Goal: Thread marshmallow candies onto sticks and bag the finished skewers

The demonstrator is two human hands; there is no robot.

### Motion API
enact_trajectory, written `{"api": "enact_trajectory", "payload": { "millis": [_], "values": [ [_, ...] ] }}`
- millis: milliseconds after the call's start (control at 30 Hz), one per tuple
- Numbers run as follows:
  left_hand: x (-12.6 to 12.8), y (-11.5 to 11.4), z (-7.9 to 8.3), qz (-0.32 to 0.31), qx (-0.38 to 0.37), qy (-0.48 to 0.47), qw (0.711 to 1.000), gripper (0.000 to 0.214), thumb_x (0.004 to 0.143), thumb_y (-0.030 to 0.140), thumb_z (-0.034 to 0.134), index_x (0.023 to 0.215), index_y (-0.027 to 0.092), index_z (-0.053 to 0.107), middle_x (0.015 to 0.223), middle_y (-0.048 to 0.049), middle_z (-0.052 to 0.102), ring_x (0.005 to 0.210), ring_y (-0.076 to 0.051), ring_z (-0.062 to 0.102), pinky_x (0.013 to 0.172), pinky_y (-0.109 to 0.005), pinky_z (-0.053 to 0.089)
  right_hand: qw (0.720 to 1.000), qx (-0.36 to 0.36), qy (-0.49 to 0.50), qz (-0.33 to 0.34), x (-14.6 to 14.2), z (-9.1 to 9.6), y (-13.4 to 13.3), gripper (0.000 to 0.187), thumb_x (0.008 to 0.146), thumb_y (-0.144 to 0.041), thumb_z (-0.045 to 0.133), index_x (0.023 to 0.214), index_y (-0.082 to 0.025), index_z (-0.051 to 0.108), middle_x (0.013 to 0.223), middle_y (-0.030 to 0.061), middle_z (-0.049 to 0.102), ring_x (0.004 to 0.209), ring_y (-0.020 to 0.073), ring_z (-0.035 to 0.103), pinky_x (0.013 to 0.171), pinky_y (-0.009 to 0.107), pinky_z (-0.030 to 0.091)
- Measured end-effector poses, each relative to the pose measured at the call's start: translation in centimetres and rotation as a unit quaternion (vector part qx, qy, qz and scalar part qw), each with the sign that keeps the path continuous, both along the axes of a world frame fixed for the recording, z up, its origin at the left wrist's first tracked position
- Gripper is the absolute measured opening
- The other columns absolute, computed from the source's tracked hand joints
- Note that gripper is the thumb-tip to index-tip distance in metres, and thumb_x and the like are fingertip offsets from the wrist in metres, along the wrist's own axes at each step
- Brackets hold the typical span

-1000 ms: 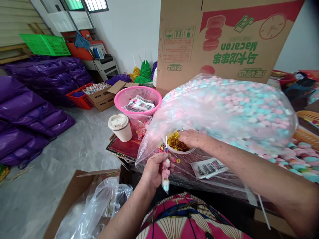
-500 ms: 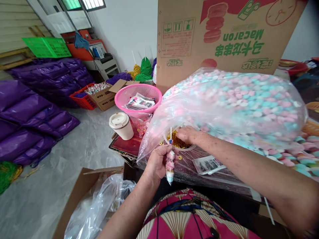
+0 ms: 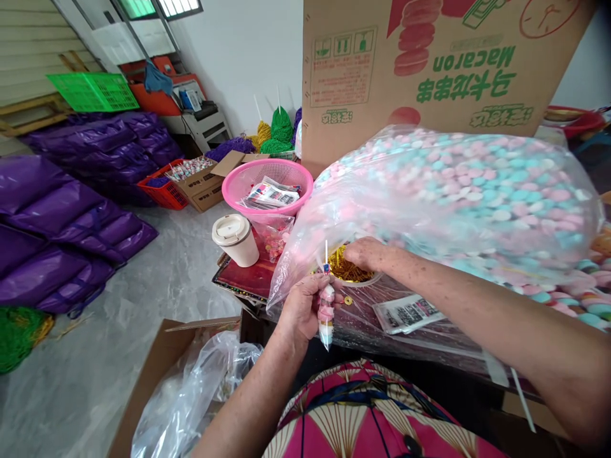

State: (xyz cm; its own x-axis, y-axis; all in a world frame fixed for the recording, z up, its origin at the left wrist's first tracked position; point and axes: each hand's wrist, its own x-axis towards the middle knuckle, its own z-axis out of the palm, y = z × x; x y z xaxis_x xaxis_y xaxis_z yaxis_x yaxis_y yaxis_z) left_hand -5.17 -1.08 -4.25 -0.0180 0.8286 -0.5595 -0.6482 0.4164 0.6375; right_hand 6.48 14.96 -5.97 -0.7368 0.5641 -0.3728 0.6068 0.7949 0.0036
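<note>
My left hand is closed around a wrapped candy skewer, pink and white pieces in a clear sleeve with a thin white stick poking up. My right hand reaches into a white bowl of gold twist ties, fingers curled down among them; what they pinch is hidden. Both hands are just in front of a big clear bag of pink and blue candies lying on the table.
A printed label sheet lies on plastic by my right forearm. A lidded paper cup and a pink basket stand to the left, a large cardboard box behind. An open carton with a plastic liner sits on the floor; purple bags lie further left.
My left hand has lifted the skewer slightly up and right, closer to the bowl. My right hand has stayed in the gold twist ties.
</note>
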Motion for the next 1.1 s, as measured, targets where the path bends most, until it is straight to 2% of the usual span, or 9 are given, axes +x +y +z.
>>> {"api": "enact_trajectory", "payload": {
  "millis": [100,167,333,467,567,733,833,967,1100],
  "values": [
    [0.0,0.1,-0.3,0.018,0.009,-0.008,1.000,0.012,0.069,0.023,0.060,0.069,0.011,0.062,0.051,-0.0020,0.058,0.044,-0.011,0.056,0.036,-0.017,0.038,1.000,0.000,0.001,0.008,0.4,0.0,-0.1,0.028,0.086,-0.017,0.049,0.108,-0.017,0.065,0.115,0.0135,0.064,0.102,0.0253,0.061,0.082,0.033,0.044],
    [0.0,0.1,-0.5,0.020,0.004,-0.010,1.000,0.014,0.069,0.024,0.060,0.070,0.010,0.063,0.049,-0.0016,0.057,0.044,-0.012,0.057,0.034,-0.016,0.035,1.000,-0.007,-0.004,0.007,0.3,-0.2,-0.2,0.026,0.086,-0.020,0.052,0.109,-0.018,0.064,0.117,0.0124,0.063,0.103,0.0241,0.060,0.084,0.033,0.044],
    [-0.2,0.0,-0.4,0.017,-0.011,0.000,1.000,0.016,0.070,0.024,0.059,0.070,0.009,0.063,0.049,-0.0025,0.058,0.043,-0.011,0.056,0.033,-0.015,0.035,0.999,-0.022,-0.023,-0.020,-0.4,0.1,0.1,0.022,0.089,-0.031,0.053,0.098,-0.014,0.064,0.100,0.0080,0.066,0.091,0.0193,0.062,0.081,0.036,0.048],
    [-0.2,-0.1,-0.5,0.041,0.011,-0.002,0.999,0.013,0.067,0.023,0.062,0.071,0.010,0.062,0.057,-0.0029,0.062,0.046,-0.011,0.058,0.037,-0.017,0.040,0.999,-0.022,0.012,-0.036,0.3,1.6,0.5,0.015,0.080,-0.016,0.056,0.082,-0.016,0.071,0.089,0.0114,0.070,0.089,0.0244,0.064,0.073,0.030,0.044],
    [0.0,-0.2,-0.6,0.039,0.018,0.002,0.999,0.014,0.066,0.023,0.066,0.072,0.011,0.062,0.052,-0.0009,0.059,0.045,-0.011,0.057,0.037,-0.016,0.039,0.997,-0.026,0.048,-0.063,1.4,2.7,0.6,0.017,0.074,-0.011,0.056,0.079,-0.019,0.071,0.084,0.0085,0.071,0.081,0.0222,0.063,0.065,0.027,0.041],
    [0.6,-0.1,-0.9,0.034,0.017,0.018,0.999,0.021,0.063,0.027,0.070,0.073,0.010,0.062,0.047,0.0004,0.055,0.040,-0.011,0.054,0.032,-0.014,0.031,0.985,-0.060,0.120,-0.110,2.8,3.4,0.8,0.016,0.073,-0.011,0.053,0.063,-0.018,0.064,0.064,0.0017,0.064,0.067,0.0151,0.059,0.057,0.022,0.035],
    [0.9,-0.1,-1.1,0.041,0.031,0.015,0.999,0.025,0.061,0.028,0.073,0.073,0.010,0.061,0.046,0.0013,0.053,0.044,-0.012,0.057,0.033,-0.014,0.032,0.969,-0.098,0.168,-0.155,3.5,3.8,0.4,0.018,0.077,-0.013,0.049,0.064,-0.016,0.060,0.050,-0.0015,0.056,0.051,0.0109,0.053,0.050,0.020,0.034],
    [1.3,0.2,-1.3,0.051,0.032,0.018,0.998,0.026,0.059,0.029,0.074,0.071,0.011,0.061,0.044,0.0021,0.052,0.044,-0.012,0.056,0.032,-0.014,0.030,0.939,-0.176,0.217,-0.198,4.9,5.0,-1.8,0.014,0.082,-0.017,0.045,0.079,-0.016,0.059,0.044,-0.0038,0.054,0.035,0.0085,0.044,0.041,0.020,0.033],
    [2.1,0.4,-1.0,0.058,0.043,0.041,0.997,0.027,0.056,0.030,0.074,0.069,0.011,0.061,0.043,0.0024,0.051,0.039,-0.010,0.050,0.031,-0.015,0.028,0.893,-0.255,0.328,-0.172,5.6,5.7,-6.7,0.021,0.086,-0.026,0.041,0.094,-0.017,0.059,0.057,-0.0022,0.060,0.045,0.0097,0.051,0.045,0.020,0.038]
  ]
}}
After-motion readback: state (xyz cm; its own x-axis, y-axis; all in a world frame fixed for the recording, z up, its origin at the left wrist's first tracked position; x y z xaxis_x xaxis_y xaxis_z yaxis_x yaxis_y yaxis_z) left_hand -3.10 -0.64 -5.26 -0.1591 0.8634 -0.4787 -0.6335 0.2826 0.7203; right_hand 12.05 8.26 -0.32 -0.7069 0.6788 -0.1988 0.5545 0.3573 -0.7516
